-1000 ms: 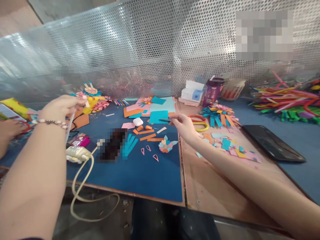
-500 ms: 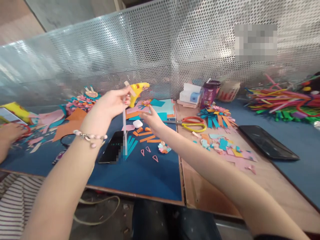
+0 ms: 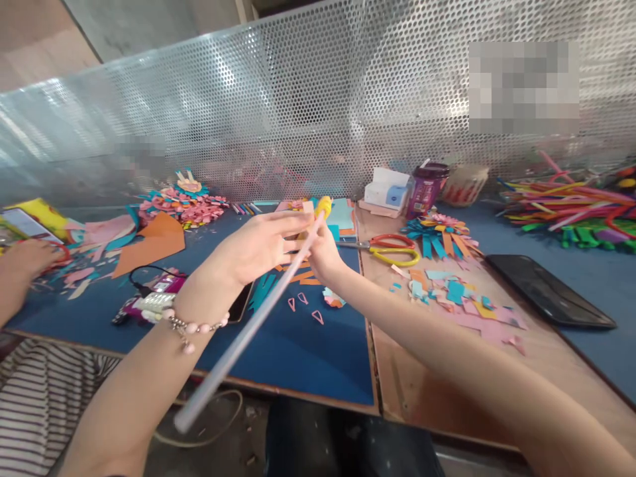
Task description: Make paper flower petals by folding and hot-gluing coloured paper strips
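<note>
A yellow hot glue gun (image 3: 324, 205) is up between my hands, with a long translucent glue stick (image 3: 248, 331) slanting from it toward me. My right hand (image 3: 325, 255) is closed around the gun's body, its fingers largely hidden. At the gun's left side, my left hand (image 3: 263, 245) pinches a small pale pink paper strip (image 3: 308, 208) at its fingertips, other fingers stretched beside the glue stick. Beneath them on the blue mat (image 3: 318, 364) lie pink paper loops (image 3: 317, 317), orange strips (image 3: 311, 280), teal strips (image 3: 263, 291) and a small paper flower (image 3: 334, 297).
Red-and-yellow-handled scissors (image 3: 395, 250) lie right of my hands, near paper scraps (image 3: 457, 291) and a black case (image 3: 549, 291). A purple cup (image 3: 427, 189) and a tissue pack (image 3: 387, 192) stand behind. At left are a phone partly under my arm and another person's hand (image 3: 34, 255).
My left hand has carried the glue gun from the left to the middle. My right hand has left the scissors on the table and met it, closing around the gun.
</note>
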A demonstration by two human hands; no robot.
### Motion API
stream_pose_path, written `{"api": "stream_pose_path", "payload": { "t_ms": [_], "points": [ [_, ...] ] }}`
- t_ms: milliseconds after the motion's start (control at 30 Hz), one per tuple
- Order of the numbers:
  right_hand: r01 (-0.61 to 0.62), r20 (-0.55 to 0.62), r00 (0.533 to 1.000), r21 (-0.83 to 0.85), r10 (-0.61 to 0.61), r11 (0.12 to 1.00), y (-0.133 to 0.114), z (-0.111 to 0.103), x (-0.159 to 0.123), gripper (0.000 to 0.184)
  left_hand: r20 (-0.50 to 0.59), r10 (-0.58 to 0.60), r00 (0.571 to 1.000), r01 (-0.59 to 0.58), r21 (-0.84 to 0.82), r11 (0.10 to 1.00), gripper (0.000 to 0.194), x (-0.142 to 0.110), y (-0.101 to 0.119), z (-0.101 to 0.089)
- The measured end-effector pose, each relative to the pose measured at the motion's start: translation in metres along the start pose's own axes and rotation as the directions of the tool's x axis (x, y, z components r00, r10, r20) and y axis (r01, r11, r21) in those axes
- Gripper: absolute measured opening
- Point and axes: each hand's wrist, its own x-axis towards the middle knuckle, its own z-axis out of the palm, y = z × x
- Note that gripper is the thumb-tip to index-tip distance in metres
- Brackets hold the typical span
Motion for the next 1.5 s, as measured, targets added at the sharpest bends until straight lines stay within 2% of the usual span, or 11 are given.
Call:
{"api": "stream_pose_path", "payload": {
  "t_ms": [67,133,167,233,367,467,567,767,1133,1333,1500],
  "points": [
    [-0.01,-0.021,1.0,0.07,0.011,0.998,-0.002,0.0,-0.013,0.017,-0.027,0.004,1.0,-0.004,0.009,1.0,0.014,-0.005,0.004,-0.018],
    [-0.028,-0.025,0.999,0.121,0.032,0.992,-0.006,0.0,-0.027,0.016,-0.135,0.067,0.989,-0.065,0.017,0.998,0.015,-0.003,0.003,-0.042],
    [-0.043,-0.022,0.999,0.137,0.047,0.99,-0.007,-0.001,-0.035,0.017,-0.212,0.134,0.968,-0.131,0.032,0.991,0.014,0.0,0.001,-0.054],
    [-0.081,-0.007,0.997,0.152,0.083,0.985,-0.008,-0.003,-0.049,0.021,-0.308,0.216,0.927,-0.194,0.101,0.976,0.019,0.009,-0.01,-0.075],
    [-0.167,0.018,0.986,0.153,0.166,0.974,-0.007,-0.005,-0.076,0.021,-0.43,0.273,0.861,-0.136,0.322,0.937,0.03,0.027,-0.044,-0.097],
    [-0.25,0.077,0.967,0.122,0.241,0.961,-0.007,-0.004,-0.092,0.022,-0.441,0.285,0.851,-0.099,0.398,0.912,0.033,0.033,-0.064,-0.098],
    [-0.319,0.128,0.943,0.084,0.307,0.944,-0.007,-0.003,-0.102,0.02,-0.386,0.328,0.862,-0.127,0.462,0.878,0.029,0.033,-0.073,-0.093],
    [-0.37,0.084,0.923,-0.063,0.374,0.927,-0.001,-0.004,-0.107,0.029,-0.322,0.413,0.852,-0.198,0.532,0.823,0.023,0.029,-0.082,-0.087],
    [-0.455,-0.039,0.89,-0.046,0.454,0.889,0.011,-0.006,-0.105,0.033,-0.268,0.364,0.892,-0.165,0.557,0.814,0.025,0.019,-0.082,-0.08],
    [-0.487,-0.046,0.873,-0.016,0.486,0.873,0.012,-0.007,-0.104,0.032,-0.266,0.352,0.898,-0.156,0.554,0.818,0.03,0.017,-0.079,-0.076],
    [-0.479,-0.03,0.878,-0.004,0.478,0.878,0.013,-0.008,-0.103,0.031,-0.255,0.348,0.902,-0.166,0.541,0.825,0.028,0.016,-0.077,-0.073]
  ]
}}
